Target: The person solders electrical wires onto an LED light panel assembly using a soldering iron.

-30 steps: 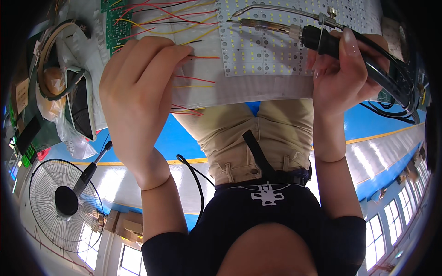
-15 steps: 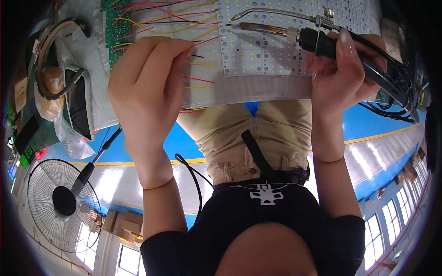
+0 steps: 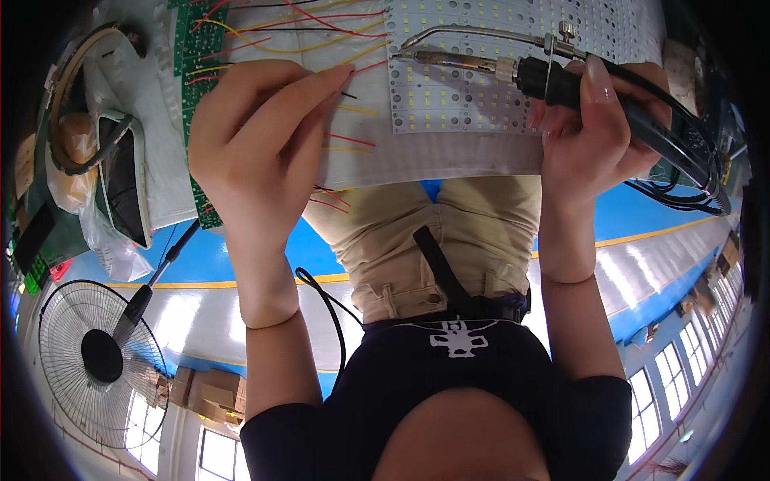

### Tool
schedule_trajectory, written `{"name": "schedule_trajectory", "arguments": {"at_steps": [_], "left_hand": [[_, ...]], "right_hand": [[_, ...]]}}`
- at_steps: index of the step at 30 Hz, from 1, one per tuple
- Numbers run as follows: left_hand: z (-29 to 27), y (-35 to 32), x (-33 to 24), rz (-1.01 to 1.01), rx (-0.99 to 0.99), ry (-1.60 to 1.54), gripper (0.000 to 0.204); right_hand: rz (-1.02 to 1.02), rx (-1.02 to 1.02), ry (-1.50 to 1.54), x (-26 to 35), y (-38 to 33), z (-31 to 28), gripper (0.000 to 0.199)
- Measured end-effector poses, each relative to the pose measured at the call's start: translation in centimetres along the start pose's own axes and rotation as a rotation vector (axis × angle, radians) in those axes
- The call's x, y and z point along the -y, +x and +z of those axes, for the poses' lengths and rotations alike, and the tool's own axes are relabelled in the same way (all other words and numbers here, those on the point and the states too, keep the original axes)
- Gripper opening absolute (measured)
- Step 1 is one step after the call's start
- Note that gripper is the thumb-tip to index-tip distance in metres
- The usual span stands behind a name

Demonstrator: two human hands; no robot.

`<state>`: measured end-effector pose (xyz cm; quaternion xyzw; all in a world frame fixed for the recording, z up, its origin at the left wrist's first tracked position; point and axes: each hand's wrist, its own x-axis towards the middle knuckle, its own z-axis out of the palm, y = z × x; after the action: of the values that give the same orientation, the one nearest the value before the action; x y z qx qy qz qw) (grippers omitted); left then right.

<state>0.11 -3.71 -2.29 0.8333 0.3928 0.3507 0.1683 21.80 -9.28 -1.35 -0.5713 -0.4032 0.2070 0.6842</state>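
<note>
Okay, left hand (image 3: 257,144) sits upper left of centre, fingers (image 3: 321,84) narrow and stretched flat toward the red and yellow wires (image 3: 345,140), tips touching or just over them at the left edge of the white LED panel (image 3: 457,88). Cannot tell if a wire is actually pinched. Compared with a second ago the left hand has slid right, toward the panel edge, and the fingers now reach further into the wire bundle. Right hand (image 3: 593,136), upper right, is closed around the black handle of the soldering iron (image 3: 561,80); the metal tip (image 3: 417,56) with its thin feed tube points left over the top of the panel, about where it was before, only a touch shifted.

My read: left hand is lining up a wire at the panel edge while the iron waits just above, so a joint is being set up, not yet touched.

Green circuit board (image 3: 192,48) upper left on the white surface (image 3: 417,160), a mesh-fronted device (image 3: 124,180) beside it, black cable (image 3: 682,152) trailing right. Standing fan (image 3: 96,361) lower left.
</note>
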Motion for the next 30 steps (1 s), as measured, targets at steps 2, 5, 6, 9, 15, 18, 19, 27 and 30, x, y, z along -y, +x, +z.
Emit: {"name": "schedule_trajectory", "arguments": {"at_steps": [2,5,6,9,15,18,19,27,30], "left_hand": [[0.15,-0.05,0.13,0.009,-0.019,-0.011,0.025],[0.16,-0.04,0.22,0.038,-0.018,0.004,0.025],[0.16,0.05,0.20,0.051,-0.015,0.009,0.024],[0.09,0.09,0.28,0.067,-0.015,0.014,0.024],[0.00,0.11,0.39,0.078,-0.008,0.023,0.023],[0.10,-0.03,0.46,0.077,-0.011,0.026,0.023],[0.16,-0.08,0.49,0.076,-0.016,0.026,0.023],[0.33,-0.13,0.59,0.087,-0.027,0.007,0.025],[0.34,-0.11,0.56,0.084,-0.035,-0.008,0.025]], "right_hand": [[0.015,0.009,-0.042,-0.02,-0.11,-0.18,0.010],[0.037,-0.074,-0.093,0.09,-0.24,0.11,0.011],[0.035,-0.074,-0.095,0.09,-0.19,0.03,0.011],[0.030,-0.033,-0.037,-0.02,-0.19,-0.07,0.011],[0.012,-0.007,-0.097,-0.24,-0.25,-0.49,0.011],[0.008,-0.036,-0.105,-0.35,-0.27,-0.45,0.011],[0.004,-0.034,-0.103,-0.37,-0.30,-0.42,0.011],[0.013,-0.029,-0.102,0.03,-0.16,-0.06,0.012],[0.007,-0.014,-0.084,0.06,-0.18,0.01,0.013]]}}
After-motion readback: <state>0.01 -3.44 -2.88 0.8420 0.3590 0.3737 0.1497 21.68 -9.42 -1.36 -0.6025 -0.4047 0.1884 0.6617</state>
